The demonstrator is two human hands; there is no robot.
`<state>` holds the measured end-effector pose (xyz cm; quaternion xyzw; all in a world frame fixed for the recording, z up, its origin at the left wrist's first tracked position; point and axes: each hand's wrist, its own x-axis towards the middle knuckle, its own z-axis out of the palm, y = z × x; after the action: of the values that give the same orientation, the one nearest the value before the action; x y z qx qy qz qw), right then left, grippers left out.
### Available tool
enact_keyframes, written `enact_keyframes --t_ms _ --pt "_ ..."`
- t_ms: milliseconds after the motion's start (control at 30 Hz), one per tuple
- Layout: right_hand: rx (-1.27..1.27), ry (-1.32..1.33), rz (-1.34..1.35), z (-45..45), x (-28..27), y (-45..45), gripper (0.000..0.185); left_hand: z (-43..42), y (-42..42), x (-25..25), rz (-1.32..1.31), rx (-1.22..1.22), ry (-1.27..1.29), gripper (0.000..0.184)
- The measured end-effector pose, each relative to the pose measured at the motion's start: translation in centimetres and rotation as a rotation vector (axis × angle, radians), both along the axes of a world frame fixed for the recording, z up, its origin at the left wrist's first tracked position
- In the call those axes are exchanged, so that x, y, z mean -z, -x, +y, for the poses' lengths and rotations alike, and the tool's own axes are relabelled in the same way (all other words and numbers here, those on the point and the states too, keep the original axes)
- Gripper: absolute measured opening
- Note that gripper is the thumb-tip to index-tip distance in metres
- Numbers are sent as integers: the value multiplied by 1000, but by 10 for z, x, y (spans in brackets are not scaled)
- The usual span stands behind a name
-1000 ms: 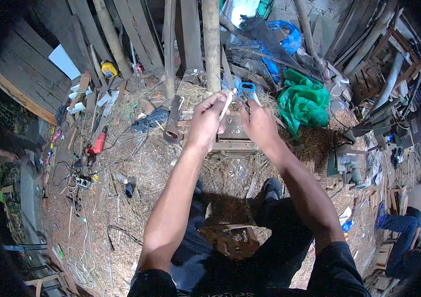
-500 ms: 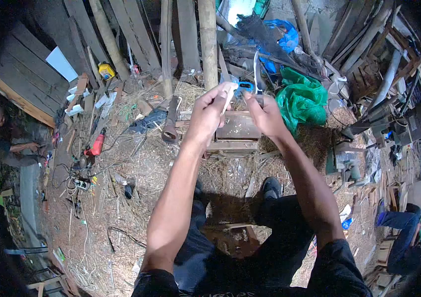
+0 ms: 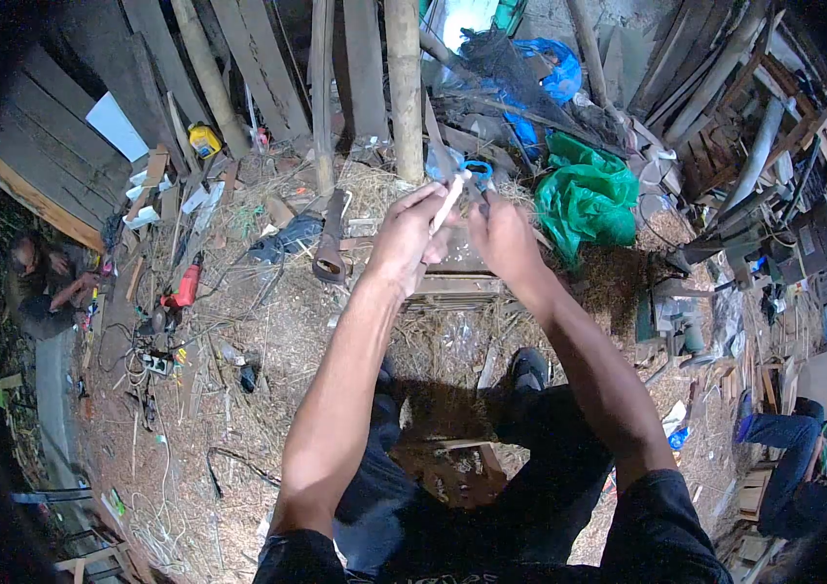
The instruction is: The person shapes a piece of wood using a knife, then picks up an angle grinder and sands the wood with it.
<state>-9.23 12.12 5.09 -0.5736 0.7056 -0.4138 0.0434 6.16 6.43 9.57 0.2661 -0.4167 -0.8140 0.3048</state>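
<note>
My left hand (image 3: 410, 234) is closed around a slim pale piece of wood (image 3: 449, 202), its far end slanting up and to the right. My right hand (image 3: 508, 237) is closed on a knife, its handle mostly covered by my fingers. The knife's blade is blurred and lies close to the wood; whether it touches cannot be told. Both hands are above a low wooden bench (image 3: 452, 285). A bright blue ring-shaped object (image 3: 479, 169) shows just beyond the fingertips.
A crumpled green plastic sheet (image 3: 584, 200) lies right of the hands. A saw-like tool with a holed handle (image 3: 330, 255) lies left of the bench. A red power tool (image 3: 189, 283) and cords lie farther left. People sit at far left (image 3: 49, 292) and right (image 3: 791, 457). Boards (image 3: 365, 73) lean behind.
My right hand has moved slightly left, toward the wood. The knife blade, upright before, has tipped down toward the wood. The person at far left has leaned forward.
</note>
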Motion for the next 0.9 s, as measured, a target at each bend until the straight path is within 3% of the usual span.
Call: enact_keyframes --t_ms 100,200,333,467,667,767,900 --pt "-348 -388 -180 -2 -13 8 31 -12 -10 -3 -26 41 -42 34" --pt "-271 -230 -792 3 -8 14 46 -10 -10 -12 -52 -88 47 30" --pt "-21 -174 -409 -1 5 25 41 -20 -11 8 -52 -223 104 16" --pt "3 -173 -287 0 15 16 39 -21 -15 12 -25 -223 106 16" --pt "-46 -155 -445 1 9 3 33 -22 -18 11 46 -262 41 17" --pt "-67 -9 -573 1 15 -6 33 -27 -18 18 96 -262 27 18" --pt "-127 -93 -751 8 -1 -15 26 -22 -15 13 113 -240 51 19"
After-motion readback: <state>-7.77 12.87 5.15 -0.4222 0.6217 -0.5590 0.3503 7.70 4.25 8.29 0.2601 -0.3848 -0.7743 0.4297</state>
